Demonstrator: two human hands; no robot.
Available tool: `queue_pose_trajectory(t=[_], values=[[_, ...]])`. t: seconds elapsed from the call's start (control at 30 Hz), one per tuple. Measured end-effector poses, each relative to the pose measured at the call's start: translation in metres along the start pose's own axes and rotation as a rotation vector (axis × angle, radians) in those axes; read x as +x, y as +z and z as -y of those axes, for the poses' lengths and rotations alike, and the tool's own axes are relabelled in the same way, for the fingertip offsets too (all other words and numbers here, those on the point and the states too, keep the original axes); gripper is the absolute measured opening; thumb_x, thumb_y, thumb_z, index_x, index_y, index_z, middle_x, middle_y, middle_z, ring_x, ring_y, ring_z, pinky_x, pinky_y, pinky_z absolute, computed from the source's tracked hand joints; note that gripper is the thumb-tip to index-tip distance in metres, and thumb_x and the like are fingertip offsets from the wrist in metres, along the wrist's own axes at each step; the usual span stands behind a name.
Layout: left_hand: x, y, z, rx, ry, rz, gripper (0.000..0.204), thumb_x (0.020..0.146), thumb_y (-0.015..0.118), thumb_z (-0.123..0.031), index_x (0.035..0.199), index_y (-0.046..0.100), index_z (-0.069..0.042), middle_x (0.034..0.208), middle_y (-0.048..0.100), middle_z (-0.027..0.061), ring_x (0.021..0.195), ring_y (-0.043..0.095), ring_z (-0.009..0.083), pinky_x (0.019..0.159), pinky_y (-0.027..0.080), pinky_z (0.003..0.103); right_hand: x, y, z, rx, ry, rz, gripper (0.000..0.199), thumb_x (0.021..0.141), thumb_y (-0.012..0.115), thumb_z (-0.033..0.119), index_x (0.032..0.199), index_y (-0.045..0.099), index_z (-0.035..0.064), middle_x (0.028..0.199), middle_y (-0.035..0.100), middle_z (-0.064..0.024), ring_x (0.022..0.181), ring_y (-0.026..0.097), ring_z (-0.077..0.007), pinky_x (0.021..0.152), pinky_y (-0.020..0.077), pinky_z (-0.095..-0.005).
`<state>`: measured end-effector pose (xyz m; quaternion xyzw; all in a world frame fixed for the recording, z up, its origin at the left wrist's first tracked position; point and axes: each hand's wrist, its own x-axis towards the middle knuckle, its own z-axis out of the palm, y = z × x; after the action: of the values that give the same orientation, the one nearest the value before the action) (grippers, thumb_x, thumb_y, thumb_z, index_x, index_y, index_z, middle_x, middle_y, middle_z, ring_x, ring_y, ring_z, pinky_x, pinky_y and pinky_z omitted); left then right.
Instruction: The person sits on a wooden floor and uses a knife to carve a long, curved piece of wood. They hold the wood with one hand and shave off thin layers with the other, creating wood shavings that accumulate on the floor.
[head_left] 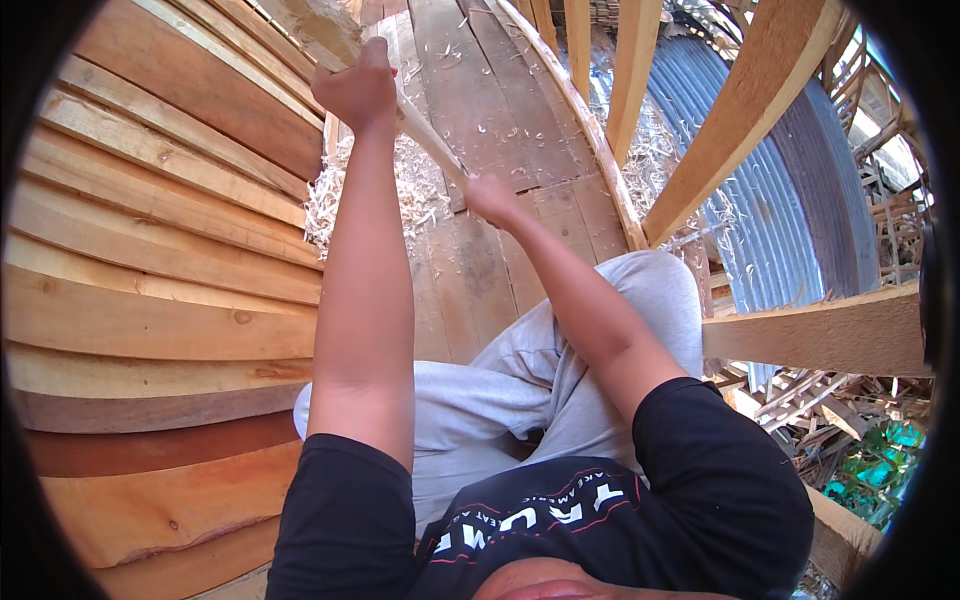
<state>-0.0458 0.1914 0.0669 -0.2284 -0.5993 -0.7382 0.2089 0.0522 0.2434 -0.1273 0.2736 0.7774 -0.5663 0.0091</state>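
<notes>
While our left hand [358, 88] and right hand [490, 196] both grip the long pale wooden handle [425, 135] in the upper centre, we should pull evenly along the stacked planks [150, 250], avoiding the shavings [415, 190].

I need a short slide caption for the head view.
Both hands, left hand and right hand, grip a wooden handle above shaving-strewn planks.

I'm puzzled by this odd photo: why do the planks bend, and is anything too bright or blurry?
Head view: fisheye lens bows the planks near the black rim; hard sunlight bleaches the wood shavings; left hand and right hand on the wooden handle look slightly soft.
</notes>
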Motion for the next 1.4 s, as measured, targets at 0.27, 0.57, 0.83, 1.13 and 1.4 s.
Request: queue_pose_trajectory(t=[0.27,0.57,0.83,1.13,1.4], values=[[0.018,-0.016,0.012,-0.096,-0.102,-0.013,0.019,0.070,0.062,-0.002,0.082,0.053,0.008,0.058,0.056,0.0120,0.044,0.054,0.0180,0.044,0.045,0.030,-0.009,0.010,0.031,-0.023,-0.398,-0.258,0.050,0.097,0.034,0.032,0.080,0.062,-0.0059,0.079,0.062,-0.0293,0.080,0.061,-0.0464,0.072,0.0462,-0.0502],[0.011,-0.089,0.015,-0.235,-0.023,-0.123,0.028,0.070,0.057,0.006,0.096,0.048,0.004,0.070,0.055,0.0100,0.050,0.053,0.0171,0.046,0.046,0.030,-0.025,0.027,0.035,-0.072,-0.344,-0.029,0.050,0.098,0.033,0.038,0.088,0.064,0.0003,0.086,0.065,-0.0252,0.088,0.062,-0.0410,0.079,0.0465,-0.0476],[-0.037,-0.153,0.009,-0.477,-0.083,0.084,0.017,0.075,0.057,0.000,0.083,0.044,-0.009,0.063,0.047,0.0036,0.051,0.046,0.0137,0.053,0.043,0.030,-0.012,0.013,-0.007,0.625,-0.173,0.847,0.037,0.096,0.048,0.041,0.072,0.047,0.0124,0.054,0.041,0.0019,0.040,0.026,-0.0040,0.035,0.0147,-0.0246],[-0.095,-0.234,0.016,-0.547,-0.025,0.181,0.013,0.075,0.052,-0.001,0.080,0.042,-0.007,0.064,0.046,0.0050,0.057,0.046,0.0152,0.063,0.046,0.035,-0.011,0.012,-0.037,0.536,-0.054,0.148,0.032,0.097,0.048,0.032,0.082,0.058,0.0060,0.058,0.049,-0.0017,0.040,0.041,-0.0102,0.036,0.0311,-0.0271],[-0.106,-0.214,-0.008,-0.469,0.025,-0.038,0.017,0.073,0.049,0.006,0.083,0.042,-0.006,0.065,0.050,0.0094,0.056,0.050,0.0179,0.061,0.049,0.036,0.015,0.007,-0.081,0.031,0.180,-0.417,0.023,0.083,0.061,0.022,0.078,0.064,-0.0001,0.061,0.060,-0.0108,0.048,0.057,-0.0190,0.046,0.0481,-0.0336]])
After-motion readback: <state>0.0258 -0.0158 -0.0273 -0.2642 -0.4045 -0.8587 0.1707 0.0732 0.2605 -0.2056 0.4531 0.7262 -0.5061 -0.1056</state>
